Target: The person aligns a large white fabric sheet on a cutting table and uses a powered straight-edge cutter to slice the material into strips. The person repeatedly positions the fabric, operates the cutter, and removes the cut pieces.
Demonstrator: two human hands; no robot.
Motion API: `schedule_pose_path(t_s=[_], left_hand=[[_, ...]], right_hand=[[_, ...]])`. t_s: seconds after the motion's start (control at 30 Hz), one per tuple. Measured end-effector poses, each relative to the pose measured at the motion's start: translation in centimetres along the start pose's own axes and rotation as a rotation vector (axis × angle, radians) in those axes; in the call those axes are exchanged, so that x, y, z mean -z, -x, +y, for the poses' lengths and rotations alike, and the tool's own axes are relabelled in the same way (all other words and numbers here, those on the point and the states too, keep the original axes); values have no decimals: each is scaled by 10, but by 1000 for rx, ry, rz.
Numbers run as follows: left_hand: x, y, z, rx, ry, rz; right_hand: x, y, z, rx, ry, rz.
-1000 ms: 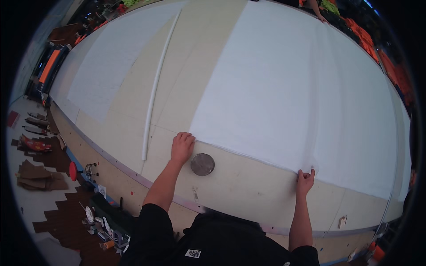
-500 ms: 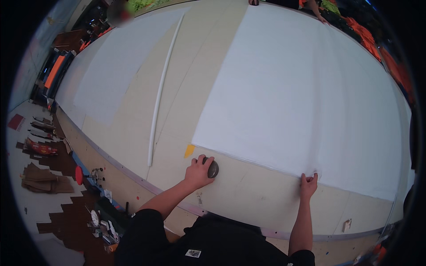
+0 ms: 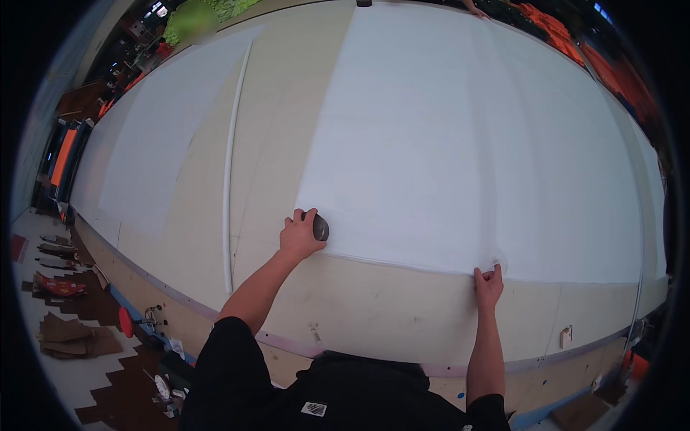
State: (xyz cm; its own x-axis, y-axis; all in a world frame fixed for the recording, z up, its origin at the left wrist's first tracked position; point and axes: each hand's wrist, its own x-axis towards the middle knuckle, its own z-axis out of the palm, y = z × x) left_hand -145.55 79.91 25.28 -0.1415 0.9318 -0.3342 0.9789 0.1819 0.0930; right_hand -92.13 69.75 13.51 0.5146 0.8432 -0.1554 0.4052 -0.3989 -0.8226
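A wide sheet of white cloth (image 3: 410,144) lies over the right part of a long beige table (image 3: 388,316). My left hand (image 3: 302,235) is closed round a dark, rounded weight (image 3: 321,228), which is at the cloth's near left corner. Whether the weight rests fully on the cloth cannot be made out. At the near edge, farther right, my right hand (image 3: 489,284) pinches the cloth between thumb and fingers. Soft creases run from there toward the far side.
Left of the cloth lies a long white rod (image 3: 236,136), with another pale sheet (image 3: 158,136) beyond it. A second dark weight (image 3: 364,3) sits at the far edge, near another person's hand (image 3: 474,8). A small pale object (image 3: 566,337) lies near right.
My left hand has carried the weight forward and left from the bare table to the cloth's corner, covering the yellow patch there. My right hand still pinches the edge. The view has shifted.
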Motion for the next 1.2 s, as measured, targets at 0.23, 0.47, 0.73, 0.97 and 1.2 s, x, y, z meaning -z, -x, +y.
schedule_pose_path(t_s=[0.23, 0.47, 0.73, 0.97, 1.2], left_hand=[[0, 2, 22, -50, -70, 84], [-81, 98, 163, -631, 182, 420], [-208, 253, 428, -1016, 234, 256], [-242, 380, 714, -1383, 207, 140], [-306, 399, 867, -1402, -51, 109]], right_hand=[[7, -1, 9, 19, 102, 32], [35, 50, -3, -182, -420, 6], [253, 204, 152, -218, -738, -284], [503, 252, 315, -390, -439, 62], [640, 136, 378, -295, -452, 204]])
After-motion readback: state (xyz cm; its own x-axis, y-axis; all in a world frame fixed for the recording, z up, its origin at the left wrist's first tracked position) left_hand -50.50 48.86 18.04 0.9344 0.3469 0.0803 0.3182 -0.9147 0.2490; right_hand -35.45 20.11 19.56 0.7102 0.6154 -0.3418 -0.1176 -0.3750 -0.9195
